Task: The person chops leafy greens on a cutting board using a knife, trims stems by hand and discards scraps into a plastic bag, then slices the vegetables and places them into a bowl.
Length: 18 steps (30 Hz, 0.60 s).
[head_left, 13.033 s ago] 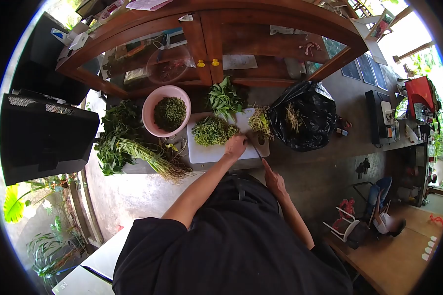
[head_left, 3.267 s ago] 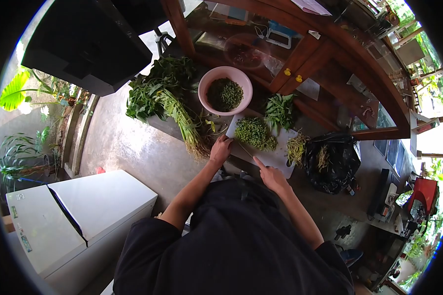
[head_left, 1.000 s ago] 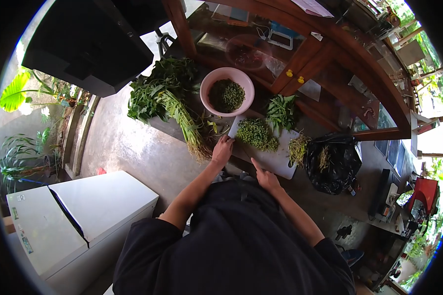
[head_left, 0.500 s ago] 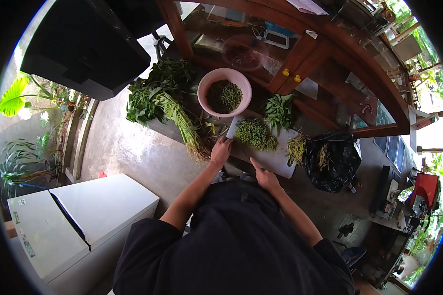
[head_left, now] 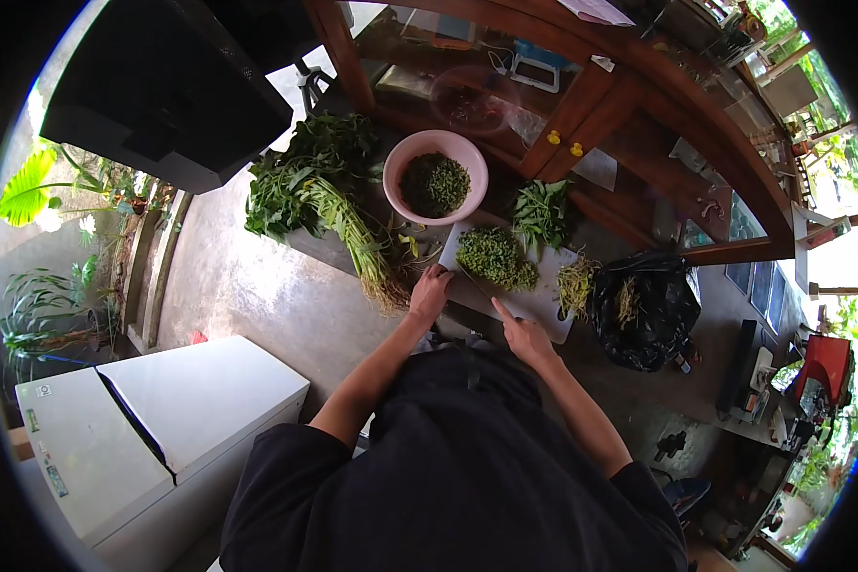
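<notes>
Running along the person's side of the board (head_left: 534, 307), there's a bare strip between the chopped greens (head_left: 491, 255) and the near edge, and that's where the knife (head_left: 477, 286) is! Beyond the greens, space gets tight: the bowl (head_left: 436, 177) sits right by the board's upper left corner, the sprigs (head_left: 541, 212) lie over the far edge, and the cabinet (head_left: 601, 114) rises behind. Over to the right, roots (head_left: 574, 288) cover that end of the board, with the black bag (head_left: 644, 310) just beside them. On the left, the bunch (head_left: 351, 234) stretches across the desk (head_left: 586, 234), root ends near the left hand (head_left: 431, 291), leaves hanging past the edge.

Now the hands! The right hand (head_left: 526, 336) is closed around the knife's handle at the near edge, index finger pointing along it, the blade slanting up and left over the board. The chopped greens lie ahead and to the left of that hand. The left hand, fingers bent together, is at the board's left end, near the blade's tip, the greens to its right; whether it's pinching anything, I can't tell.
</notes>
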Each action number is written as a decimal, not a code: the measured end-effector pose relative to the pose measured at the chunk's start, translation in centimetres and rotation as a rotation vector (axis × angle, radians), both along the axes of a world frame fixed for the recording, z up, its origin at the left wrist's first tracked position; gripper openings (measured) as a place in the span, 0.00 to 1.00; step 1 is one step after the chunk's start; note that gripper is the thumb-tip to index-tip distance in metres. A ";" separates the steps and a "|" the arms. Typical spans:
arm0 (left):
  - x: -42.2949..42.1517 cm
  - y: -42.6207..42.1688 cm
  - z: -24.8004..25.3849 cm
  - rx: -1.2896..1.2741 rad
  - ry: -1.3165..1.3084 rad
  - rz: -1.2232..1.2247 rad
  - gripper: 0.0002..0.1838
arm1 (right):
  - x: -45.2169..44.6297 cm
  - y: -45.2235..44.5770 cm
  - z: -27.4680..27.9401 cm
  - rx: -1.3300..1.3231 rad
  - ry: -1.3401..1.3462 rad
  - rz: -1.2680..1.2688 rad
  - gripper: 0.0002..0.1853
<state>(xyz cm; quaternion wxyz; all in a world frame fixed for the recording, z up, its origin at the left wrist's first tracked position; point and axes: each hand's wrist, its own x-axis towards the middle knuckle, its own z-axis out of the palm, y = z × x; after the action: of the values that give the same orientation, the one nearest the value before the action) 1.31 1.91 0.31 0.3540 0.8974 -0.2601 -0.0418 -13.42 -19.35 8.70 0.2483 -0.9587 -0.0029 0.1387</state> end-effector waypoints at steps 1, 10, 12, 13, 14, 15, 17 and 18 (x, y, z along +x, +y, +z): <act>0.0 0.1 0.0 0.006 0.007 0.006 0.12 | 0.0 0.0 0.5 0.000 0.002 -0.001 0.38; 0.0 0.1 -0.2 -0.023 0.014 0.017 0.11 | -0.7 -0.1 2.0 -0.058 0.101 0.042 0.38; 0.1 0.0 -0.4 -0.020 0.012 0.018 0.11 | -0.8 -0.1 2.6 -0.073 0.126 0.045 0.38; 0.1 0.0 -0.7 -0.017 0.010 0.019 0.11 | -0.7 -0.1 3.1 -0.072 0.127 0.045 0.38; 0.1 0.1 -0.9 -0.016 0.011 0.018 0.11 | -0.7 -0.1 3.6 -0.065 0.137 0.046 0.38; 0.1 0.1 -0.8 -0.022 0.036 0.019 0.11 | -0.7 -0.1 4.0 -0.059 0.146 0.047 0.38; 0.1 0.0 -0.6 -0.025 0.062 0.021 0.11 | -0.8 -0.1 3.2 -0.068 0.142 0.049 0.38; 0.1 0.1 -0.5 -0.016 0.063 0.022 0.11 | -0.9 0.0 2.6 -0.078 0.137 0.051 0.38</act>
<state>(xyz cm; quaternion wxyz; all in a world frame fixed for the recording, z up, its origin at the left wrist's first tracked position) 1.45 1.97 -0.14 0.3698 0.8954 -0.2393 -0.0643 -14.30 -19.33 11.26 0.2067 -0.9556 -0.0052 0.2102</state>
